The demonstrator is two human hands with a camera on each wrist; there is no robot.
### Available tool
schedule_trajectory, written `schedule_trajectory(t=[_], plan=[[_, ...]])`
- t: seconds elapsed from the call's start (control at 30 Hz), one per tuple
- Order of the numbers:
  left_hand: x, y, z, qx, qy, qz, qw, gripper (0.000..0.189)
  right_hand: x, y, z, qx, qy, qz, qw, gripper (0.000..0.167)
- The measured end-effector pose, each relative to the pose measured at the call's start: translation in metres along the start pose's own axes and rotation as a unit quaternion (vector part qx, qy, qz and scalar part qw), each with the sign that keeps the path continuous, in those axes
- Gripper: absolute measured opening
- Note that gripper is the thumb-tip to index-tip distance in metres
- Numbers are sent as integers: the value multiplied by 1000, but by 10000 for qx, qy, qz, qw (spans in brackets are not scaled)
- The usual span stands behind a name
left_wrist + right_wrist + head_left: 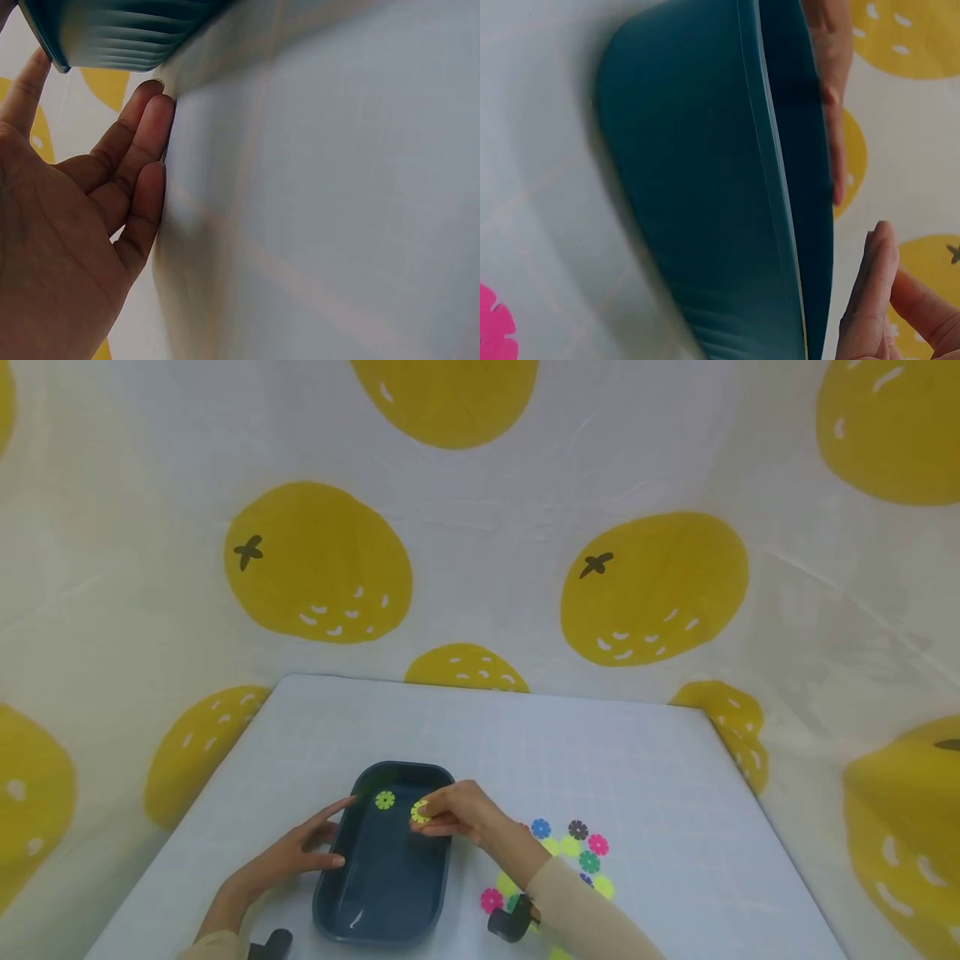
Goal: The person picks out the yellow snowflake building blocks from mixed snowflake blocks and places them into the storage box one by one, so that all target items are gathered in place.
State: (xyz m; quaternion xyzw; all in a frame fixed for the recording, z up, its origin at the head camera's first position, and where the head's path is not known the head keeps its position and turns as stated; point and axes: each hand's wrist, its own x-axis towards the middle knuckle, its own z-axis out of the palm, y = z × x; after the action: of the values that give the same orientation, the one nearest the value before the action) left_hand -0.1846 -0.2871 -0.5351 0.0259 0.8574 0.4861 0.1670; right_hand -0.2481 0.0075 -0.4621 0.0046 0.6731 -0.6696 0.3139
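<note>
I am looking out over the white table (637, 760), where the step in hand appears to be carrying notched discs one by one into a container. The dark blue tray (382, 893) is sitting on the table between my two hands. My left hand (300, 852) is spreading its fingers loosely against the tray's left side, index fingertip and thumb touching the rim, and it is gripping nothing; I am reading it as a light steadying touch. My right hand (461, 808) is hanging over the tray's right side, thumb and fingers closing in a pinch. Under and beyond that forearm, the scattered discs (589, 862) are lying on the table in pink, green, blue, black and yellow, some of them hidden by the sleeve. One yellow disc (385, 800) is already lying inside the tray near its far end, between the hands and touching neither. The pinched disc (418, 812), also yellow, is sitting at my right fingertips, inside the tray's outline; I cannot tell its height above the floor. To my judgement, the next move is calling for a small lowering and a clean release, clear of the first disc.
</note>
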Motion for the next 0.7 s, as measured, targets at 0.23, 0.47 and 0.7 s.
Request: schedule_trajectory(t=[0.23, 0.47, 0.7], plan=[[0, 0, 0, -16, 24, 98, 9999, 91, 3, -1, 5, 55, -94, 1, 9999, 16], [0, -2, -1, -58, 28, 76, 10000, 90, 4, -8, 15, -17, -126, -113, 9999, 16], [2, -2, 0, -90, 17, 66, 9999, 91, 8, -8, 23, 39, -24, -99, 9999, 18]])
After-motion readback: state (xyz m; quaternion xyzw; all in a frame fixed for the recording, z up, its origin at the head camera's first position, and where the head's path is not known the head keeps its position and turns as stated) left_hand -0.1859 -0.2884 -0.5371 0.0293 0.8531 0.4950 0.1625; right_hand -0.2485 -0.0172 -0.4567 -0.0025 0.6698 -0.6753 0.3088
